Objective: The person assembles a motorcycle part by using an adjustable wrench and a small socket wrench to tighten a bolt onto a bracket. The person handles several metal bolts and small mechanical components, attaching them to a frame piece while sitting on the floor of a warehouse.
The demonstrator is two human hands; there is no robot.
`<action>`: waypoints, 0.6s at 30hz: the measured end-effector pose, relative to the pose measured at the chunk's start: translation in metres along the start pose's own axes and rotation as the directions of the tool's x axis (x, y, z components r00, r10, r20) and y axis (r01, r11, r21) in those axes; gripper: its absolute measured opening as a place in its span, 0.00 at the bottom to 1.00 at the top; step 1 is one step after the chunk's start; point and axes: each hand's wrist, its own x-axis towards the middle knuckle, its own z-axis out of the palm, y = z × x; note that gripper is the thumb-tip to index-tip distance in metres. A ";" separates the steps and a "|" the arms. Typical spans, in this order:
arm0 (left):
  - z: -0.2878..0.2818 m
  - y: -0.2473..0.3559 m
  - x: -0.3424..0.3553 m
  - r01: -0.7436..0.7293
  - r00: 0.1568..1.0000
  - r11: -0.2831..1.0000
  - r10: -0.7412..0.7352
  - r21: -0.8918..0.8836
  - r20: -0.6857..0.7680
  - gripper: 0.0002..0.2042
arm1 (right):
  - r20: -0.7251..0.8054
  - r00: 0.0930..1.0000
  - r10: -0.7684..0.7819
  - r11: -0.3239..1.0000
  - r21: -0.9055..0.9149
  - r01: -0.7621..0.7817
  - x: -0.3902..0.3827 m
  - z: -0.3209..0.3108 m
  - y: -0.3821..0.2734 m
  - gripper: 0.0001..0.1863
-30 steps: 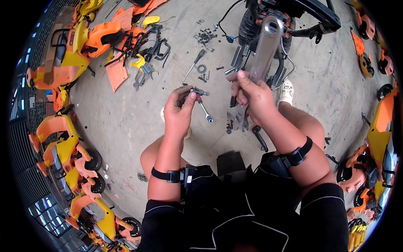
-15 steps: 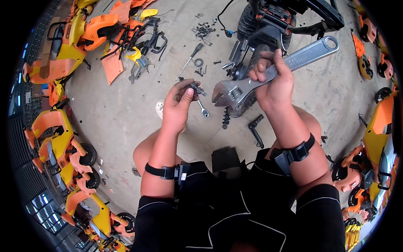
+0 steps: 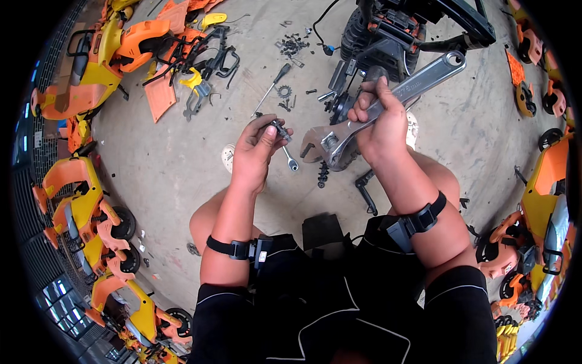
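Observation:
My left hand [image 3: 257,145] is closed on a small dark metal fitting [image 3: 281,132], pinched between thumb and fingers. My right hand [image 3: 381,124] grips a large silver adjustable wrench [image 3: 429,77] by its handle. The wrench lies diagonally, its jaw end a little right of the left hand, apart from the fitting. Beneath the left hand a ratchet [image 3: 293,162] rests on the floor, partly hidden. A black spring shock [image 3: 322,178] lies below the wrench head, and a black bent arm [image 3: 367,195] is farther right, between my legs.
Ahead stands a partly stripped black scooter [image 3: 388,33]. A screwdriver [image 3: 279,77], a toothed ring [image 3: 284,91], small hardware [image 3: 292,45] and orange panels [image 3: 159,97] lie on the floor [image 3: 151,182]. Yellow-orange scooters stand in rows at left [image 3: 85,200] and right [image 3: 548,182].
The wrench has turned from pointing away from me to lying diagonally, jaw toward my left hand, then shifted slightly left. My left hand stays closed on the fitting, slightly shifted.

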 end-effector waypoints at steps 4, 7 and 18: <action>-0.004 -0.005 0.002 0.022 0.999 0.996 -0.018 0.090 -0.040 0.20 | 0.005 1.000 -0.027 0.999 0.042 0.027 0.001 0.003 -0.007 0.18; -0.003 -0.005 0.002 0.053 0.997 0.995 -0.048 0.089 -0.061 0.20 | -0.010 0.998 -0.066 0.995 0.073 0.067 0.003 0.004 -0.012 0.18; 0.005 -0.008 0.001 0.132 0.991 0.991 -0.132 -0.034 -0.009 0.19 | 0.002 0.995 -0.104 0.979 0.175 0.102 0.005 0.002 -0.027 0.19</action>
